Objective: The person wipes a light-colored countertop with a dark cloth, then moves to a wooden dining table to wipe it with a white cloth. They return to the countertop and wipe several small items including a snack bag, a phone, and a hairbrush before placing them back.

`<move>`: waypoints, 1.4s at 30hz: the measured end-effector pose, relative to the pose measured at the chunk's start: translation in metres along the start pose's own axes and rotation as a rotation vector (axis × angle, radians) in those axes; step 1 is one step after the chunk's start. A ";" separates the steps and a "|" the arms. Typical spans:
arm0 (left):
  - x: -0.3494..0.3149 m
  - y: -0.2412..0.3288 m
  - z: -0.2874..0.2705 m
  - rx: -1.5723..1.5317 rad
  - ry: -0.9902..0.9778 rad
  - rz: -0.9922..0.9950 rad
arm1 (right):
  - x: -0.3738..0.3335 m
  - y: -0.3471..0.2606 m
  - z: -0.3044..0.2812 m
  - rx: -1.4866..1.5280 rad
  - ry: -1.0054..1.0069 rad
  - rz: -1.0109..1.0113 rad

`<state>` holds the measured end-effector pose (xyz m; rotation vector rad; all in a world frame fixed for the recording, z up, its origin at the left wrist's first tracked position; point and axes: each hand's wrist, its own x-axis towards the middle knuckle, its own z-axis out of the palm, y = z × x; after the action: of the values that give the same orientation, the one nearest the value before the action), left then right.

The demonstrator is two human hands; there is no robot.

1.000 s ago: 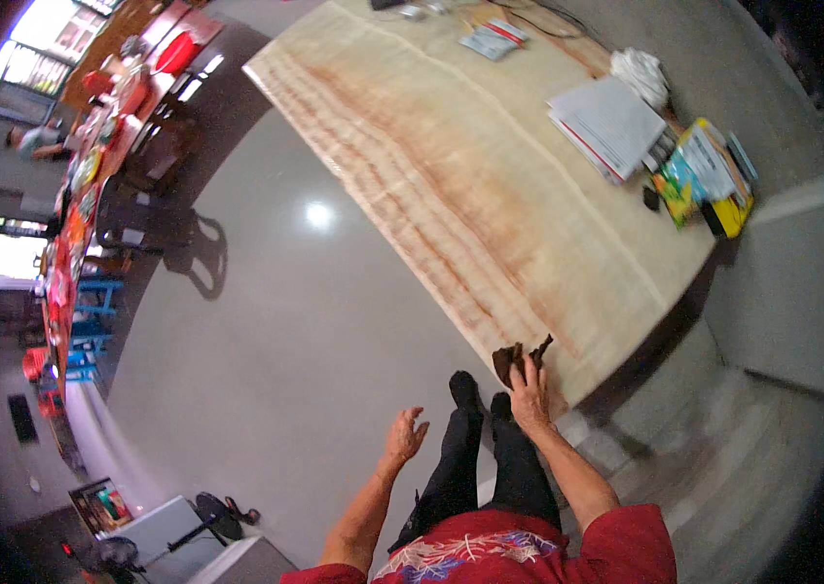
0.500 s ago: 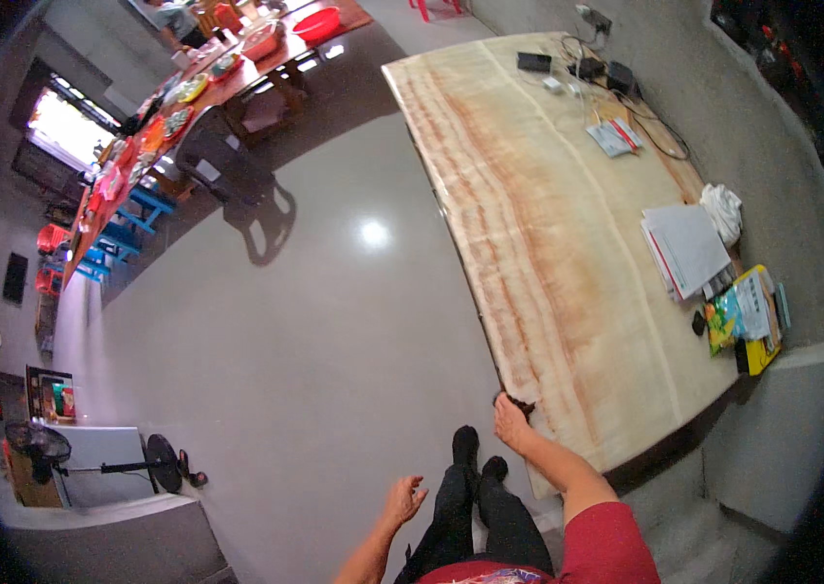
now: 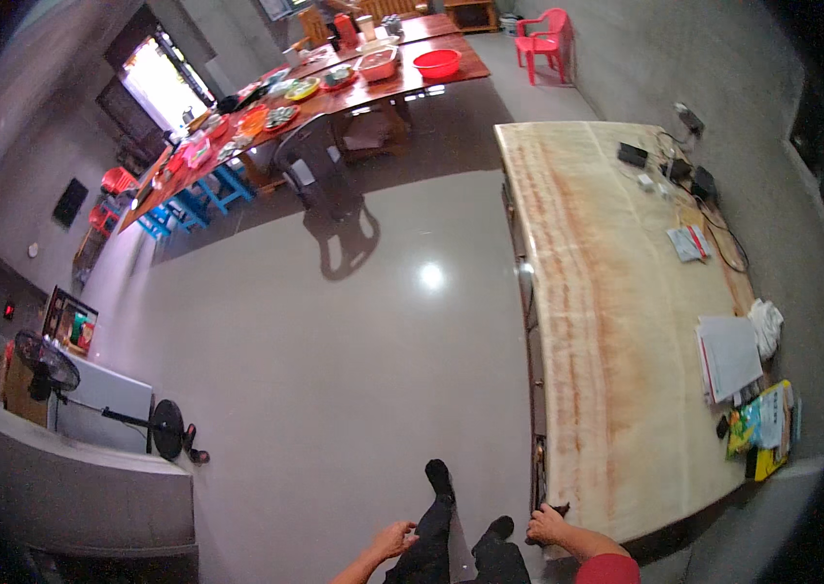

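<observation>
My right hand point(image 3: 550, 527) is closed at the front left edge of the long cream and brown marble-patterned table point(image 3: 665, 467). A small dark, cloth-like thing point(image 3: 562, 508) pokes out of its grip and rests on the table's rim; most of it is hidden by my fingers. My left hand point(image 3: 394, 539) hangs low beside my left leg, over the floor. Its fingers are loosely bent and apart, with nothing in them.
On the table lie papers point(image 3: 731, 358), a white cloth point(image 3: 765, 327), colourful packets point(image 3: 757, 428), a small pouch point(image 3: 688, 243) and black adapters point(image 3: 704, 183) with cables. Far left stand a fan point(image 3: 166, 428), a dark chair point(image 3: 310, 165), a food-laden table point(image 3: 421, 90) and a red chair point(image 3: 543, 44).
My view has tilted up, so the room sits lower in the picture and more of the far end shows. My left foot has stepped forward. My right hand still grips the dark thing.
</observation>
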<state>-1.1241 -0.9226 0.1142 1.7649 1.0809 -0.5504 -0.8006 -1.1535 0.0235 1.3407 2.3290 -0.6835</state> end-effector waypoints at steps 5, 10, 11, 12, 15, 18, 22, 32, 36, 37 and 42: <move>0.032 -0.035 -0.041 -0.137 -0.020 0.120 | 0.004 0.025 -0.005 0.027 -0.090 -0.026; 0.065 -0.065 -0.115 -0.226 0.172 0.160 | 0.007 0.092 -0.123 0.169 -0.443 0.893; 0.071 -0.063 -0.136 -0.259 0.201 0.145 | 0.009 0.104 -0.150 0.298 -0.360 1.091; 0.075 -0.062 -0.155 -0.293 0.232 0.127 | 0.013 0.117 -0.178 0.417 -0.241 1.279; 0.092 -0.061 -0.202 -0.361 0.312 0.101 | 0.019 0.185 -0.152 1.054 0.189 1.542; 0.110 -0.045 -0.250 -0.433 0.307 0.109 | 0.037 0.183 -0.121 0.905 0.567 1.678; 0.139 -0.051 -0.311 -0.495 0.310 0.109 | 0.030 0.144 -0.171 1.464 0.742 1.443; 0.201 -0.086 -0.475 -0.606 0.545 -0.003 | 0.212 0.358 -0.359 0.913 0.447 1.530; 0.211 -0.113 -0.536 -0.740 0.643 -0.066 | 0.408 0.373 -0.616 1.265 0.569 1.016; 0.225 -0.104 -0.566 -0.779 0.624 -0.013 | 0.448 0.399 -0.619 1.180 0.727 0.872; 0.230 -0.144 -0.694 -0.899 0.654 0.060 | 0.659 0.386 -0.742 0.996 0.927 0.419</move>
<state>-1.1996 -0.1836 0.1749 1.1484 1.4008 0.5491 -0.8339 -0.1020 0.1904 2.9991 2.1312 -1.3747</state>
